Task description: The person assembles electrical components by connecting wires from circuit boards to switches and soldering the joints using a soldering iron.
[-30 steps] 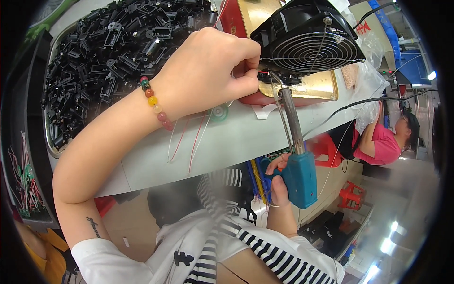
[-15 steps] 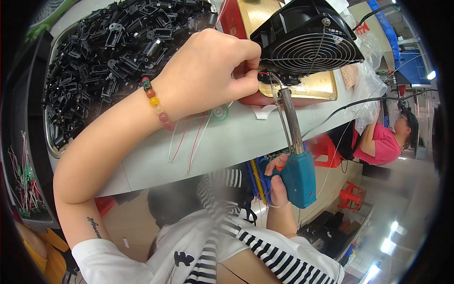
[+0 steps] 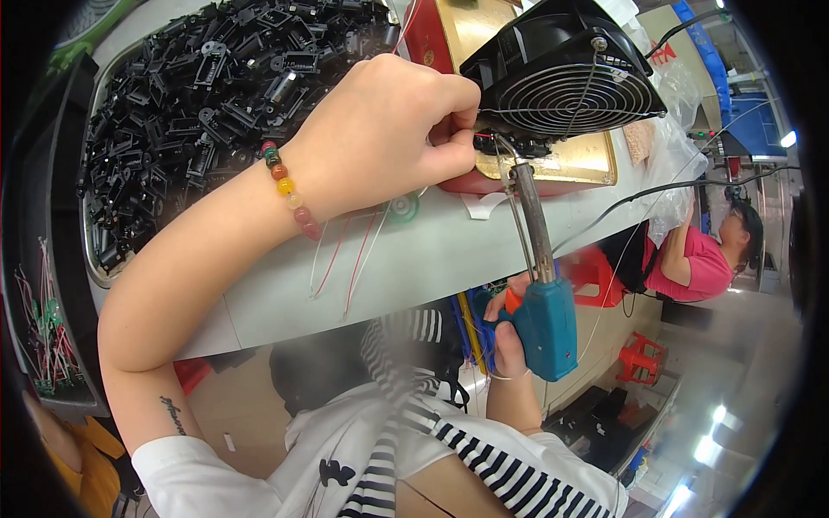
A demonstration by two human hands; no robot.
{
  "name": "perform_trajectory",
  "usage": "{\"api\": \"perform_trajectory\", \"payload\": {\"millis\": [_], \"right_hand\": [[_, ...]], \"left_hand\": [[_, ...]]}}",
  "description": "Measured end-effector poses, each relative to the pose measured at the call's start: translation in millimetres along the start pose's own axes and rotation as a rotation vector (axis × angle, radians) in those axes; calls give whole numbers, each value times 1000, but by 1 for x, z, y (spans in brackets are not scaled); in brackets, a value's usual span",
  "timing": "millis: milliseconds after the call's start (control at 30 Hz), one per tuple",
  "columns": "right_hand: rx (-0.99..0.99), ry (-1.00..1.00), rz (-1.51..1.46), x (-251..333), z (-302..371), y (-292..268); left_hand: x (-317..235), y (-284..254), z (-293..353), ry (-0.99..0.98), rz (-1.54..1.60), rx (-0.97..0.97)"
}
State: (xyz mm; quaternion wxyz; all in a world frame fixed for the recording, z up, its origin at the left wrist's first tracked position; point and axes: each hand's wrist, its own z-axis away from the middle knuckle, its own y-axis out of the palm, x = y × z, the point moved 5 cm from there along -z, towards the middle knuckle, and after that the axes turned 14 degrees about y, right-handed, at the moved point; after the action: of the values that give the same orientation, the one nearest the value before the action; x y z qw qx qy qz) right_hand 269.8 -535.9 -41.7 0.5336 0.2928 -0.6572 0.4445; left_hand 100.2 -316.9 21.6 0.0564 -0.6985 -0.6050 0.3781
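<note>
My left hand [image 3: 393, 129], with a beaded bracelet at the wrist, pinches a thin red wire [image 3: 485, 135] whose end shows just past the fingertips. Red and white wires [image 3: 358, 259] trail from under this hand over the table, beside a small green round part [image 3: 402, 207]. My right hand [image 3: 509, 345] is wrapped round the teal handle of a soldering gun [image 3: 550, 328], thumb and finger by its orange trigger. The gun points upward, its bent tip close to the wire's end, over a small black part [image 3: 527, 147] on the gold-topped tin. Whether tip and wire touch is too small to tell.
A tray of black plastic battery holders [image 3: 207, 112] covers the table's left. A black fan [image 3: 574, 86] with a wire grille stands on the red and gold tin [image 3: 596, 160]. Black cable [image 3: 630, 197] crosses at right. Wired green boards [image 3: 52, 332] lie in a dark bin. A person in pink [image 3: 704, 263] sits beyond.
Hardly anything differs. My left hand has shifted very slightly right, and the trailing wires with it. The soldering gun stays nearly in place.
</note>
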Motion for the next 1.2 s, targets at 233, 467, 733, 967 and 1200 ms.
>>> {"api": "perform_trajectory", "payload": {"millis": [233, 467, 733, 967, 1200], "right_hand": [[-11, -12, -147, 6, 0, 4], [9, 18, -110, -2, 2, 1], [0, 14, -94, -7, 5, -3], [20, 29, -37, -10, 5, -4], [15, 30, -89, -14, 6, -5]], "left_hand": [[1, 0, 0, 1, 9, -8], [0, 0, 0, -3, 12, -9], [0, 0, 0, 9, 16, -10], [0, -1, 0, 8, 15, -10], [0, 0, 0, 4, 11, -7]]}}
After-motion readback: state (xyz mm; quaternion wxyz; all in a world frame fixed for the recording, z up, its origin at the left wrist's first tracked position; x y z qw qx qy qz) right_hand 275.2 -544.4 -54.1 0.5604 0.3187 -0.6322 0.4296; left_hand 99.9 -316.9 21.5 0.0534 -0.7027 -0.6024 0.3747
